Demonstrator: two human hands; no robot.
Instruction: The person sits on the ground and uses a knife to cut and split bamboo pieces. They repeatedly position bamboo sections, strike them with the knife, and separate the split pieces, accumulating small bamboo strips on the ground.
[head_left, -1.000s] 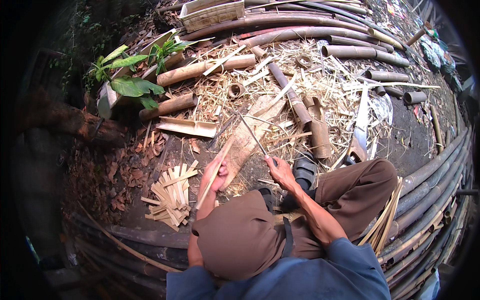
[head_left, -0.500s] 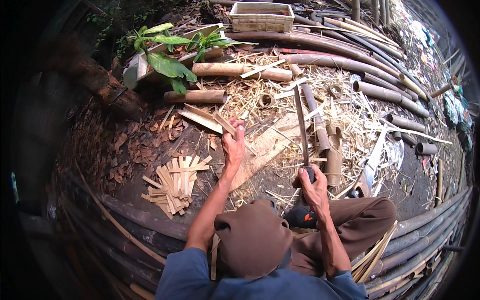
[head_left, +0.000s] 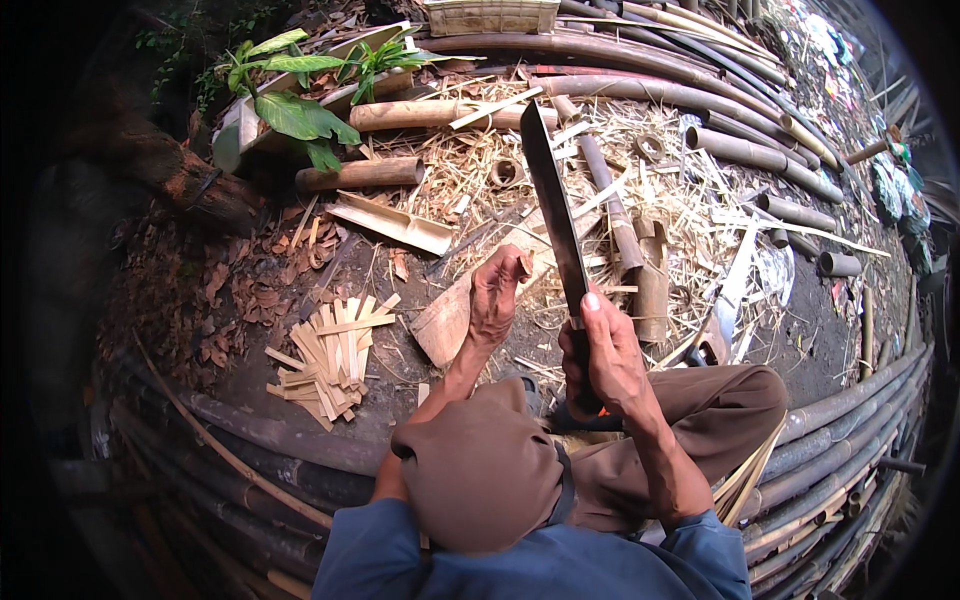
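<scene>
My right hand [head_left: 605, 350] is wrapped round the handle of a machete [head_left: 556, 205], whose long dark blade stands up and leans left. Closed fingers of my left hand [head_left: 492, 295] grip a short bamboo piece [head_left: 525, 263], of which just the end shows. That hand is over a flat wooden board [head_left: 440, 328], apart from the blade. Left of it on the ground is a pile of thin bamboo slats [head_left: 335, 350]. Farther off, a split bamboo half [head_left: 393, 223] lies hollow side up.
A handsaw [head_left: 728, 300] rests at the right among pale shavings [head_left: 690, 215]. Bamboo sections [head_left: 360, 174] and long poles [head_left: 650, 90] lie beyond, near a pale crate [head_left: 490, 15]. More poles [head_left: 290, 440] stretch along both sides of me. A leafy plant [head_left: 295, 110] grows far left.
My left hand has moved right and turned, bringing the bamboo piece nearer the machete. The blade has tilted left and now shows its broad face. My view has shifted slightly.
</scene>
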